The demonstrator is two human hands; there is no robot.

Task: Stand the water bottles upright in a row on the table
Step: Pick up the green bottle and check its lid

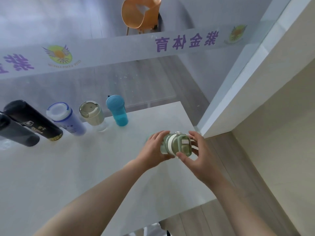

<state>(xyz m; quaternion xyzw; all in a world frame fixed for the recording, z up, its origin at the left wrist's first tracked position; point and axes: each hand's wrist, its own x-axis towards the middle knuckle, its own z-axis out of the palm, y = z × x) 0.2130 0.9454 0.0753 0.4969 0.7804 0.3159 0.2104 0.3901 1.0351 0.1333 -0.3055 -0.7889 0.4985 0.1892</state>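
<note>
From the head camera we read purple characters, 紫金体育, mirrored on the frosted glass band, with a winged yellow-green emblem whose small lettering is too blurred to read. The tall black bottle bears gold marks we cannot decipher.

Along the far edge of the white table stand five bottles in a row: a dark grey bottle cut off at the left, the black one, a lilac bottle, a beige cup and a blue bottle. An orange chair shows behind the glass.

Our left hand and right hand both clasp the green bottle near the table's right edge; its base is hidden, so we cannot tell whether it touches.
</note>
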